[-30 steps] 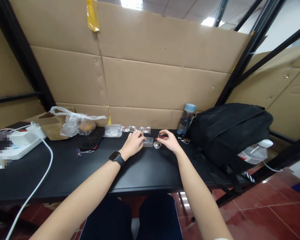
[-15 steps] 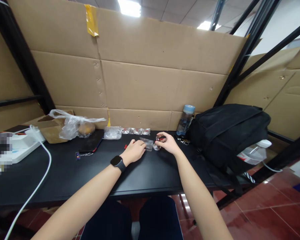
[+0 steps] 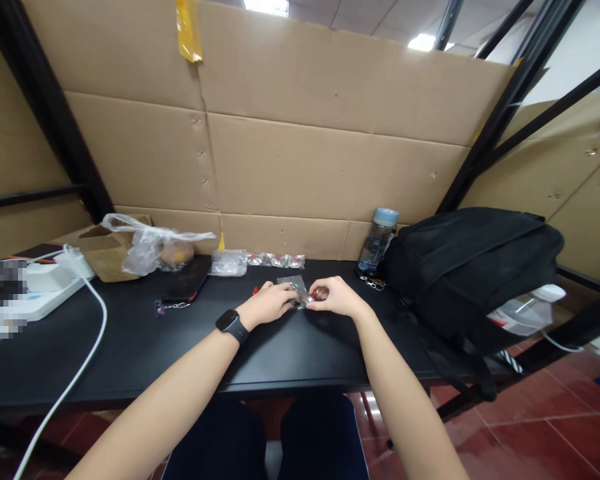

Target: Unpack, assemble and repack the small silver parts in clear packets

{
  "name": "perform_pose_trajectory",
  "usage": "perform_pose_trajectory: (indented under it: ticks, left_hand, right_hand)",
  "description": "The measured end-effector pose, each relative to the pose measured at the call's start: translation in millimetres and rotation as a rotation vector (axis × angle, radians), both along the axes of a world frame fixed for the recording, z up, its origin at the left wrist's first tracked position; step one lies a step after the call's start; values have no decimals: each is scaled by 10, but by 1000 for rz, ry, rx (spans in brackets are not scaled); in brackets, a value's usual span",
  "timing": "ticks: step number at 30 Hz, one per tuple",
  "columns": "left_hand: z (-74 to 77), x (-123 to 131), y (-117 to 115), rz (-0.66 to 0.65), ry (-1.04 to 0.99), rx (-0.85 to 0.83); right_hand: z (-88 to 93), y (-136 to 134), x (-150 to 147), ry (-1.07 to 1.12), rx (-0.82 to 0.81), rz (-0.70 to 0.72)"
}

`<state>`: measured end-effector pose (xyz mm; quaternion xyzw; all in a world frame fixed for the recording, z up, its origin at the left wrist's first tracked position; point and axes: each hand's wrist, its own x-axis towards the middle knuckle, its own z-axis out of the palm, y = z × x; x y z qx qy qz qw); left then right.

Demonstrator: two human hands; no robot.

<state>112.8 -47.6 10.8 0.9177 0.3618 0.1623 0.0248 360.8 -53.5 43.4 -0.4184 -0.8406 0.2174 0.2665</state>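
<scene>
My left hand, with a dark watch on its wrist, is closed on the near edge of a small clear plastic bag lying on the black table. My right hand pinches a small round shiny thing with red on it, right beside the bag's opening side. Its exact kind is too small to tell. A bit of red shows just left of my left hand. Behind the hands, a row of small wrapped shiny pieces with red lies next to a stack of clear plastic bags.
To the right stand a water bottle with a blue lid, keys and a black backpack. At left are a phone, a tied plastic bag, a cardboard box and a power strip with a white cable. Cardboard walls the back.
My right hand has lowered the round thing and brought it against the plastic bag. My left fingers have shifted on the bag. The view has turned slightly.
</scene>
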Motion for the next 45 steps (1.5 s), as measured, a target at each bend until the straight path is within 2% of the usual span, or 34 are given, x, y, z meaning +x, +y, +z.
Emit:
perform_pose_trajectory:
  ticks: [4,9,16,18,23,27,31,45]
  left_hand:
    - [9,-6,-2,28,-24,-11]
    - [4,-8,12,12,-48,-31]
    - [-6,-25,51,67,-154,-145]
    - [-10,-23,57,78,-149,-152]
    - [-3,-12,44,96,-107,-151]
    - [6,-9,31,100,-100,-160]
    - [6,-13,32,100,-107,-160]
    - [25,29,-21,74,-161,-98]
  right_hand:
    - [-6,-32,-112,-171,66,-13]
    - [-33,-50,-260,-234,231,-48]
    - [-65,-77,-383,-331,225,-159]
    - [-77,-67,-374,-308,209,-133]
    - [-101,-19,-289,-155,77,81]
    - [-144,17,-263,-55,32,100]
    - [-186,27,-312,-47,44,98]
    - [-258,46,-499,-175,313,-404]
